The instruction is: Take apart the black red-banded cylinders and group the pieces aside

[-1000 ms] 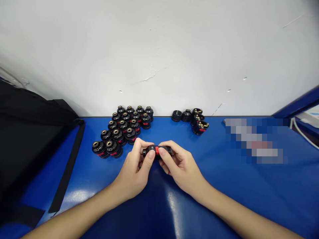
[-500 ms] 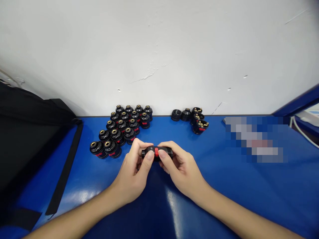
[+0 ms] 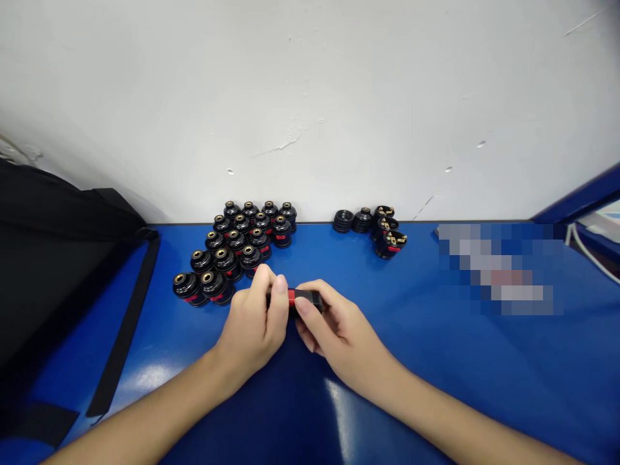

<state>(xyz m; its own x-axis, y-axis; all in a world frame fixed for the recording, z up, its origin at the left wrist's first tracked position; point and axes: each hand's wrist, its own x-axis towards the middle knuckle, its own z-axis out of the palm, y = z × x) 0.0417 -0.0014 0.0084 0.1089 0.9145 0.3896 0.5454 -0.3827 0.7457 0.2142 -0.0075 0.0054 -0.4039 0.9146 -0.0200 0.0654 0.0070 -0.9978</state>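
Between my two hands, above the blue table (image 3: 421, 361), lies a black cylindrical fitting (image 3: 314, 301) on its side, with a red tab in its middle. My left hand (image 3: 256, 320) is closed round its left end and hides that end. My right hand (image 3: 339, 329) grips the other end, the thumb pressed on the body near the red tab. Just beyond my left hand stand several similar fittings (image 3: 227, 261) in rows, domed and black, with brass-rimmed holes on top and red tabs.
Farther right, near the wall, are black fittings with exposed brass contacts (image 3: 390, 245), a ribbed black ring (image 3: 343, 221) and a domed cap (image 3: 363, 220). A black bag (image 3: 58, 258) with a strap lies at left. On the right is a pixelated item (image 3: 504, 274). A white wall (image 3: 310, 97) rises behind.
My hands and the fitting have shifted slightly left. My left hand has turned, its thumb now raised against the forefinger and covering more of the fitting's left end.
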